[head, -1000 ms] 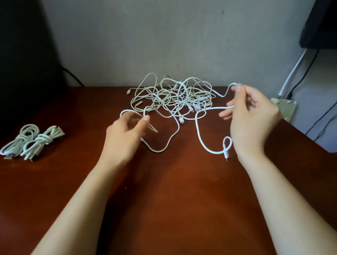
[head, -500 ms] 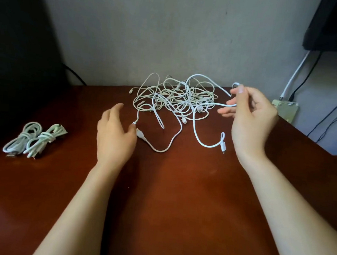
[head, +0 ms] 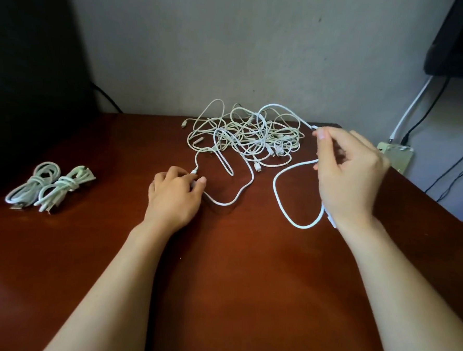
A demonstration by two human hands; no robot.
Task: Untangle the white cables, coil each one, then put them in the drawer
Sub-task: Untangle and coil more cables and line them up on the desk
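White cables (head: 254, 133) lie tangled on the tabletop (head: 218, 283) just beyond the fingers; left fingers (head: 201, 181) pinch one plug (head: 194, 171), right fingers (head: 321, 133) pinch a looped cable (head: 300, 227) hanging below them.

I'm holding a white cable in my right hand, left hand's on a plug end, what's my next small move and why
Probably ease the right hand up and rightward to draw its thick cable out of the tangle. That cable's near end hangs free in a loop, its far part runs into that tangle, and the left hand holds a plug end down.
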